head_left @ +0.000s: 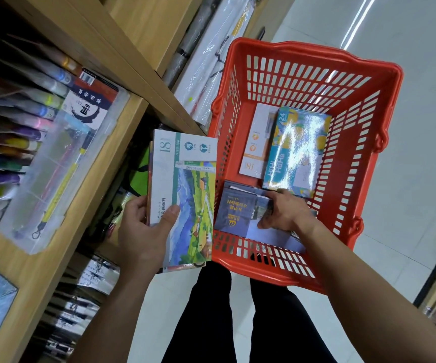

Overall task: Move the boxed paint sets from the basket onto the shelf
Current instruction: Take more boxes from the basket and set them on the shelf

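A red plastic basket (353, 158) stands on the floor to the right of the wooden shelf (80, 200). My left hand (143, 231) holds a stack of flat paint boxes, the top one a landscape watercolour box (188, 195) marked 18, between basket and shelf. Inside the basket my right hand (285, 210) grips a dark blue paint box (238, 208) at the near end. Beyond it lie a teal box (298, 150) marked 24 under shiny wrap and a white and orange box (258, 137).
A clear plastic bin (62, 163) of pens and brushes sits on the shelf edge, with rows of coloured markers (15, 132) behind it. Wrapped rolls (211, 48) lean beyond the shelf end. My dark-trousered legs (238, 315) stand on the pale tiled floor (408, 74).
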Demonstrator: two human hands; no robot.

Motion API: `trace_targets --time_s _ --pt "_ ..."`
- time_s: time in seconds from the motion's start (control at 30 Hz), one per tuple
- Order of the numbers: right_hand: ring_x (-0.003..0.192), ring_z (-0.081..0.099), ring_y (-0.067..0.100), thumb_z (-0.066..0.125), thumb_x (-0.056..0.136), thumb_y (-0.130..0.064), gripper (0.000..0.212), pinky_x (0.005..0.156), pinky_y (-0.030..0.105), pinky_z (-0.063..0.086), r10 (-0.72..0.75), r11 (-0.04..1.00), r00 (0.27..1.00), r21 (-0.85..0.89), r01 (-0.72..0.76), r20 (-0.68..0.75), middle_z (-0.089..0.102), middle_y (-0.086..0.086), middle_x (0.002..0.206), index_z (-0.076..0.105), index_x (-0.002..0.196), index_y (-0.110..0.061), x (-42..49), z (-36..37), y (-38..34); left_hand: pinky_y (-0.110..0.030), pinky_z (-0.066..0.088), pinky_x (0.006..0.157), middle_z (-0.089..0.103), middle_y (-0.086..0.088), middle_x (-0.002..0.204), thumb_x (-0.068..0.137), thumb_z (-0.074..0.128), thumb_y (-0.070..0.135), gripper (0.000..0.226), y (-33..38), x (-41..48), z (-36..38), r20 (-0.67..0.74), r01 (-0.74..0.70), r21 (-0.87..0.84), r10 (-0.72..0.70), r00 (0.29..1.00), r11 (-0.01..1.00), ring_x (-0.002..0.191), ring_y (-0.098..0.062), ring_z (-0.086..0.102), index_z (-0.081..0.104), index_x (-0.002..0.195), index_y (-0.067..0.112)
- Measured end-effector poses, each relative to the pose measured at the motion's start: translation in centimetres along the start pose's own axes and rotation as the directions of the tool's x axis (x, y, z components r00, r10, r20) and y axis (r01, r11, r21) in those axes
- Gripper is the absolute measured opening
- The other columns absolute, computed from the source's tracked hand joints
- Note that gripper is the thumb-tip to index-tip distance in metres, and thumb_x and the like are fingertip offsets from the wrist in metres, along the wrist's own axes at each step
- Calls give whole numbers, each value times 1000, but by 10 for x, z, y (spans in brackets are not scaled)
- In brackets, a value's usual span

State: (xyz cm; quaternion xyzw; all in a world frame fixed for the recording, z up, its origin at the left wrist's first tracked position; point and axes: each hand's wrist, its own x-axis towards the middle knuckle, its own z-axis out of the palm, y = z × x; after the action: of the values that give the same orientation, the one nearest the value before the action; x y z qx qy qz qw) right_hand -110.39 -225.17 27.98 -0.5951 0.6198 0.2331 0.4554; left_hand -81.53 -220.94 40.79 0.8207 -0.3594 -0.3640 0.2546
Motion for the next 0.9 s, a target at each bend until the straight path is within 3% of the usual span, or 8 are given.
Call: trace_targets --time_s 0.07,0.23,0.33,0.43,0.5,0.63,0.77,0.9 --pt "122 61 30 84 62 -61 102 94 39 52 -10 999 1000 -30 10 -16 56 6 140 39 152 -42 1 1 1 -7 49 56 64 47 86 75 84 43 44 0 0 1 -5 -3 -14 3 1000 1000 79 18 65 53 106 41" --pt "130 46 33 83 58 -67 102 105 45 46 -31 997 999 -74 33 35 52 10 137 43 149 -45 7 -7 3 -4 49 57 66 44 85 77 84 37 38 -3 1 5 2 1 -27 -1 1000 1000 79 15 67 55 101 41" --pt "124 53 33 88 58 -59 94 103 42 48 -51 998 993 -21 54 107 55 10 131 52 141 -36 10 -13 0 -5 50 58 70 33 85 75 85 36 39 -5 2 6 -5 1 -32 -1 1000 999 80 13 68 56 102 40" --pt "113 66 28 95 60 -42 82 99 40 53 -66 994 987 99 51 145 71 5 121 60 132 -23 12 -13 2 -6 51 58 69 28 90 74 85 37 44 -5 2 7 -9 -7 -23 6 1000 1000 82 12 69 56 107 36" --pt "112 68 28 97 60 -39 83 97 42 54 -73 990 990 128 58 117 74 4 120 59 133 -21 9 -12 3 -10 52 60 68 27 93 75 85 38 45 -4 2 6 -12 -8 -12 8 1000 1000 82 12 69 55 107 37" --pt "115 66 30 93 62 -52 96 92 41 55 -52 992 998 113 55 -28 71 5 128 51 143 -22 -4 -13 7 -18 51 65 68 28 93 75 86 38 46 0 -1 3 -19 2 0 -2 1000 1000 81 14 68 55 108 37" --pt "93 72 24 89 62 -60 94 75 36 55 15 928 979 368 62 -204 77 3 106 53 140 -21 -31 -28 17 -11 46 62 64 29 93 74 85 36 47 15 -9 -5 -38 -8 19 8 999 1000 77 19 64 55 109 33" --pt "74 76 8 90 59 -55 71 73 41 62 68 717 950 677 166 -304 80 -9 88 64 117 -24 -75 -55 13 -14 44 62 64 26 91 77 83 36 46 36 -23 -19 -46 3 -3 -3 999 1000 76 17 62 54 112 33"
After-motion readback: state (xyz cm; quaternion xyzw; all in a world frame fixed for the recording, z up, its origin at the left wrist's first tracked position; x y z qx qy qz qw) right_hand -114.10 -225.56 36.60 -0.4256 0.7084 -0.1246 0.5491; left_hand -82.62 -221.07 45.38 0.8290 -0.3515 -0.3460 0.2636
